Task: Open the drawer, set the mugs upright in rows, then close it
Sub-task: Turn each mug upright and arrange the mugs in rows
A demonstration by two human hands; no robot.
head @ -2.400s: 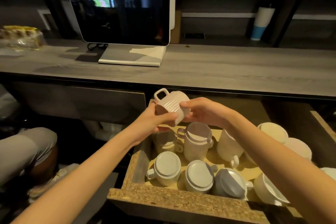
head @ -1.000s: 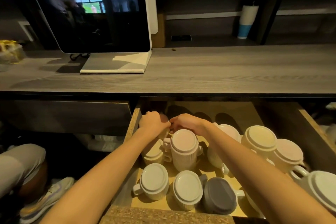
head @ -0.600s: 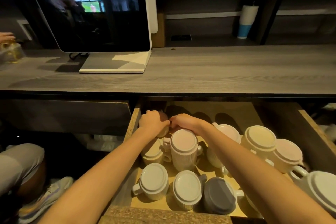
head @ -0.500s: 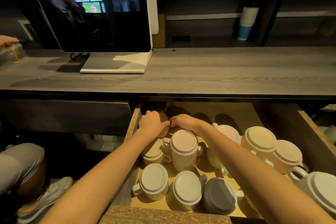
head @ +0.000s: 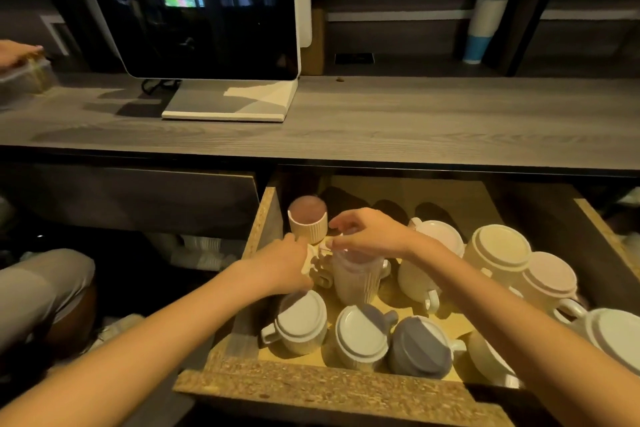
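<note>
In the open drawer (head: 311, 390) at lower centre, the right hand (head: 372, 234) curls its fingers (head: 341, 222) over an upturned tall mug (head: 356, 282). The left hand (head: 277, 269) hides its fingers, so its grip cannot be told. Behind them stands an upright mug (head: 307, 224).

Grey wood-grain counter (head: 415, 121), dark monitor (head: 194, 10), shadowed back shelf (head: 415, 64), dim light

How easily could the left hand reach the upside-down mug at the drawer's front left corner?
Probably yes, easily: the left hand is just behind that mug, the drawer stands open, and nothing covers the mug's upturned base.
</note>
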